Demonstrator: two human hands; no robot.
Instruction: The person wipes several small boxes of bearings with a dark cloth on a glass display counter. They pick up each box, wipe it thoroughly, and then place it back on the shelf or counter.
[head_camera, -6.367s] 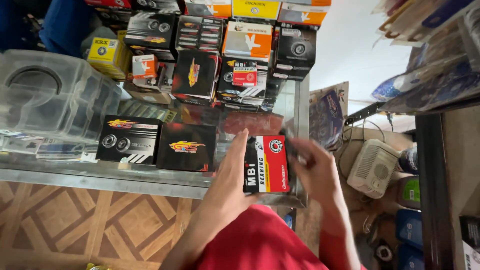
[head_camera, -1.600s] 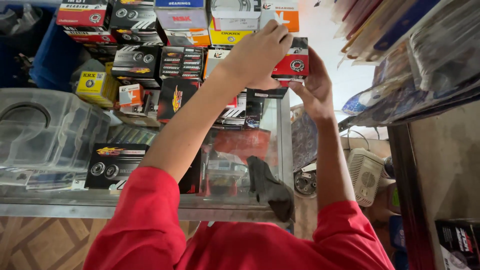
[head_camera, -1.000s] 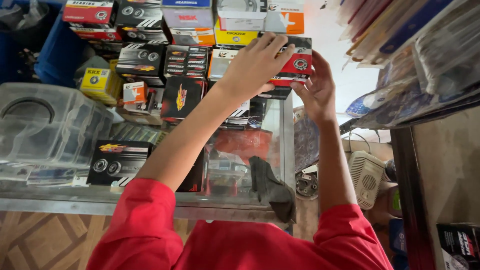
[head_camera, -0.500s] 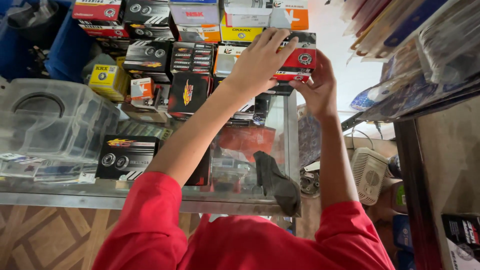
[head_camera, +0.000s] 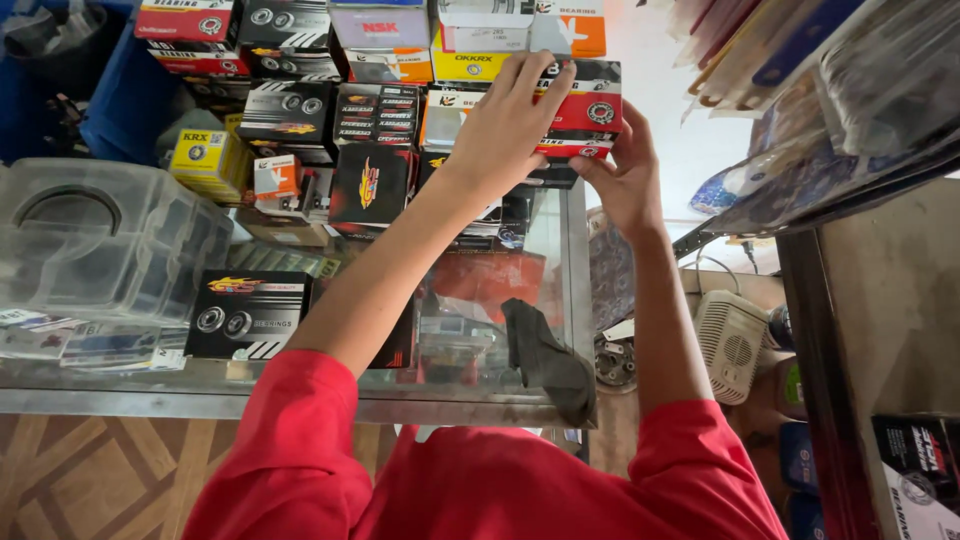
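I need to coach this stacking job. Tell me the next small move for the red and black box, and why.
Probably ease the red and black box fully onto the stack of boxes, then let go. The left hand lies flat over it and the right hand grips its lower edge, so both seem to be seating it.

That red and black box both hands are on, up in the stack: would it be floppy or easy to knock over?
The red and black box looks like stiff, square-edged cardboard, so probably not floppy. Flat sides suggest it would slide rather than roll. It sits high at the stack's open end, held by the left hand and right hand, so a nudge might tip it.
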